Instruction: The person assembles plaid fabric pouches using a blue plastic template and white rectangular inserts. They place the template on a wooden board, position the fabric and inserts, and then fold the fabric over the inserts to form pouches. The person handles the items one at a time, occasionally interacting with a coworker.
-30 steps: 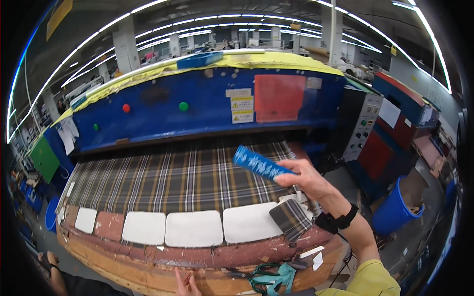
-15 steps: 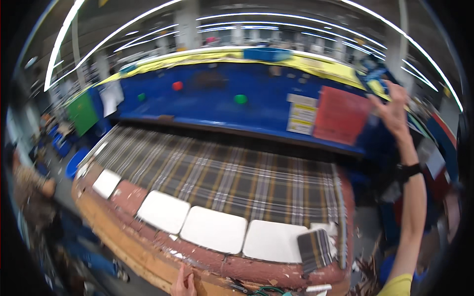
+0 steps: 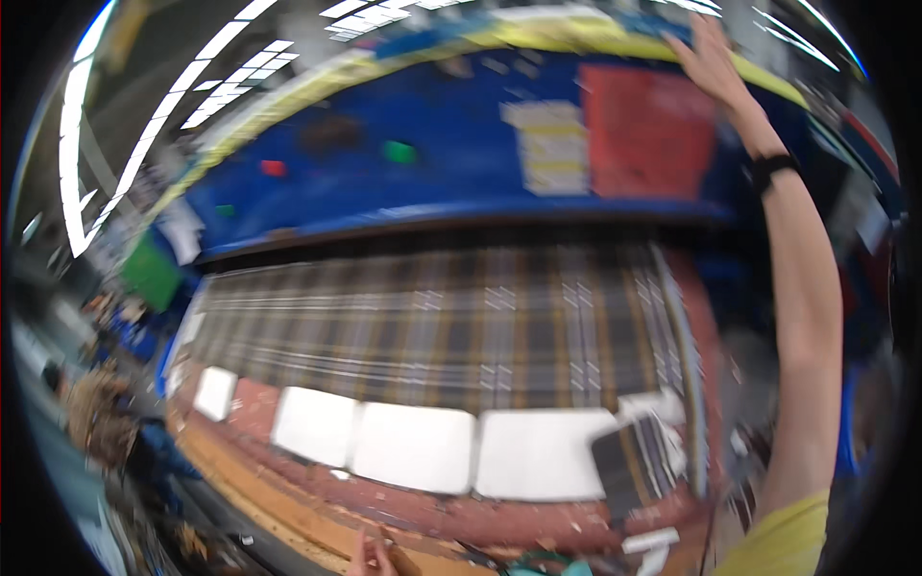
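My right hand (image 3: 713,60) is stretched high up to the yellow top edge of the big blue machine (image 3: 451,182), with its fingers spread. A blurred blue object (image 3: 658,24) lies on that top edge just left of my fingertips. A dark band sits on that wrist. Only the fingertips of my left hand (image 3: 370,559) show at the bottom edge, by the wooden front rail, and they hold nothing. Plaid fabric (image 3: 451,326) covers the machine bed between my two hands.
Several white rectangular pieces (image 3: 413,446) lie in a row along the reddish front strip. A small dark plaid piece (image 3: 629,466) rests at the right end. A red panel (image 3: 648,130) and paper notices hang on the blue front. Green cloth (image 3: 149,274) hangs at the left.
My right arm rose from over the fabric, where it held a blue roll, up to the machine's top edge. The view swung and came closer. My left hand stayed low.
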The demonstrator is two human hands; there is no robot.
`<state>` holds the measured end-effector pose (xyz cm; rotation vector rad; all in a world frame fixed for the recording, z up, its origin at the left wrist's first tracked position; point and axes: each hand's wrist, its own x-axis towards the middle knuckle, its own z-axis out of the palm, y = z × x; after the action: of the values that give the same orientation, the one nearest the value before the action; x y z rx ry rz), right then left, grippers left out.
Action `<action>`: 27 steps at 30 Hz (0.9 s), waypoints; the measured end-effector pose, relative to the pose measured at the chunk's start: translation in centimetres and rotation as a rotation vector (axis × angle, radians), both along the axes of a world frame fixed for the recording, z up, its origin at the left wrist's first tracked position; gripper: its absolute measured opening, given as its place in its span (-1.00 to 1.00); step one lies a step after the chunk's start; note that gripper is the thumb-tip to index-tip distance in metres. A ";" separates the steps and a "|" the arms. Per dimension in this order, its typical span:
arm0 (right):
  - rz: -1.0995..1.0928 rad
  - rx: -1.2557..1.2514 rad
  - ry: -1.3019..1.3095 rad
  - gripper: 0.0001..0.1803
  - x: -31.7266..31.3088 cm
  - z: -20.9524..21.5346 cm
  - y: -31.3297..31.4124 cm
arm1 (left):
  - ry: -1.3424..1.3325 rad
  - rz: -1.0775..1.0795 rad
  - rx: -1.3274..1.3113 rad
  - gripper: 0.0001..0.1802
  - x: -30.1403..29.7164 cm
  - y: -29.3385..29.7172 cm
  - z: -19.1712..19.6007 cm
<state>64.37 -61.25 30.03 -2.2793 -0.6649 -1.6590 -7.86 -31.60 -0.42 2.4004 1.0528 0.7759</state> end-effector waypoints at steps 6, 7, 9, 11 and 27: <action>0.376 0.051 0.812 -0.38 -21.0 -3.1 -4.6 | 0.113 0.056 -0.292 -0.54 1.0 -1.3 0.5; 0.430 -0.115 0.640 -0.53 -22.3 -5.8 -6.2 | 0.084 0.032 -0.283 -0.54 1.0 -1.2 0.7; 0.487 -0.017 0.973 -0.68 -30.2 -9.3 -5.3 | 0.030 0.008 -0.289 -0.55 0.8 -1.3 0.6; 0.431 -0.020 1.128 -0.77 -35.9 -13.2 -5.9 | -0.009 -0.016 -0.326 -0.55 0.9 -1.2 0.5; 0.032 -0.053 1.222 -0.61 -45.9 -25.1 -5.3 | 0.007 -0.135 -0.174 -0.60 0.4 -0.2 -0.5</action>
<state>18.51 -66.59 4.89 -2.6690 -0.3934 -0.0267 -7.45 -31.85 -0.94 2.2991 0.9105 0.6043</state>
